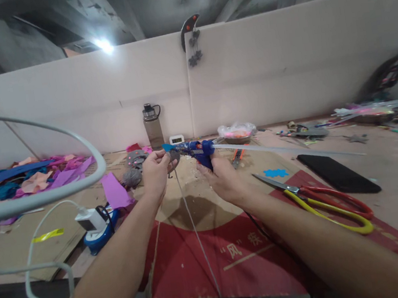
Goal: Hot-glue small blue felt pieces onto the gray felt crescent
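Note:
My right hand [220, 173] is wrapped round the handle of a blue hot glue gun [204, 152]. A long clear glue stick [287, 146] sticks out of the gun's back end to the right. The nozzle points left at a small blue felt piece [168, 147], which my left hand [158, 170] pinches between its fingers. Beside those fingertips is a dark grey piece [175, 158], and a grey yarn strand [190, 209] hangs from there over the cardboard. Whether the nozzle touches the felt, I cannot tell.
Scissors [301, 194] with red and yellow handles lie right of a blue felt flower [275, 173], near a black phone [337, 172]. A bottle [153, 128] stands at the back. Left are felt scraps [40, 178], a charger [92, 219] and a white cable [88, 149] arching close to the camera.

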A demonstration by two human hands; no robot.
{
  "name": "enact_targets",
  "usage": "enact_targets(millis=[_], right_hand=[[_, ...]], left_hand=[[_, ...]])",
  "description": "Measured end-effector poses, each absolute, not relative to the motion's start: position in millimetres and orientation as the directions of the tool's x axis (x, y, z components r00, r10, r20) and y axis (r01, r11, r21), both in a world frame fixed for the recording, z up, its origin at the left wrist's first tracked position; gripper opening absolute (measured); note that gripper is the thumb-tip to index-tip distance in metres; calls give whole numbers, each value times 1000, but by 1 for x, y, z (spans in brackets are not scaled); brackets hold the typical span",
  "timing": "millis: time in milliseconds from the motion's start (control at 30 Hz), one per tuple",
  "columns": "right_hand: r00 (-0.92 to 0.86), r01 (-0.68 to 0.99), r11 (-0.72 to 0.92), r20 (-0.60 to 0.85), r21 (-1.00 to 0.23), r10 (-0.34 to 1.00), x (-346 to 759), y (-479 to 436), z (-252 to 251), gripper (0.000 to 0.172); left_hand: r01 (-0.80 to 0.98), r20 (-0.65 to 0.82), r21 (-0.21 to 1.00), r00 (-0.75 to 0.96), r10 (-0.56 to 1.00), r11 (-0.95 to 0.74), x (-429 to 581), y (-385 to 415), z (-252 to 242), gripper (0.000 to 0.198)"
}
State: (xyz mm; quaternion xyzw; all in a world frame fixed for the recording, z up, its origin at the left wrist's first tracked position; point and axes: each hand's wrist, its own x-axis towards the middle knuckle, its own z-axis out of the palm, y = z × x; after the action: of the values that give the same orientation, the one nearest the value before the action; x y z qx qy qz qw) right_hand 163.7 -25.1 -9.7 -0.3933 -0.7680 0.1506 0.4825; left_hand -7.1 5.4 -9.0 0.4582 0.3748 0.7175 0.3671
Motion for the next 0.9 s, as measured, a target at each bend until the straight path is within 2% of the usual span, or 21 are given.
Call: enact_targets(millis=[200, 467, 667, 900], right_hand=[[-207, 485, 619, 607, -618, 768, 164, -25, -10, 28], [-227, 473, 631, 607, -615, 762, 162, -31, -7, 22], [-220, 482, 607, 583, -632, 782, 161, -33, -7, 27], [-212, 461, 648, 633, -607, 744, 162, -28, -10, 19]], left_hand=[[-165, 377, 882, -314, 871, -441, -8, 6, -9, 21], [-196, 372, 877, -304, 877, -439, -5, 5, -8, 20], [-201, 375, 874, -300, 877, -443, -5, 6, -8, 19], [-197, 380, 871, -311, 871, -450, -6, 5, -8, 19]])
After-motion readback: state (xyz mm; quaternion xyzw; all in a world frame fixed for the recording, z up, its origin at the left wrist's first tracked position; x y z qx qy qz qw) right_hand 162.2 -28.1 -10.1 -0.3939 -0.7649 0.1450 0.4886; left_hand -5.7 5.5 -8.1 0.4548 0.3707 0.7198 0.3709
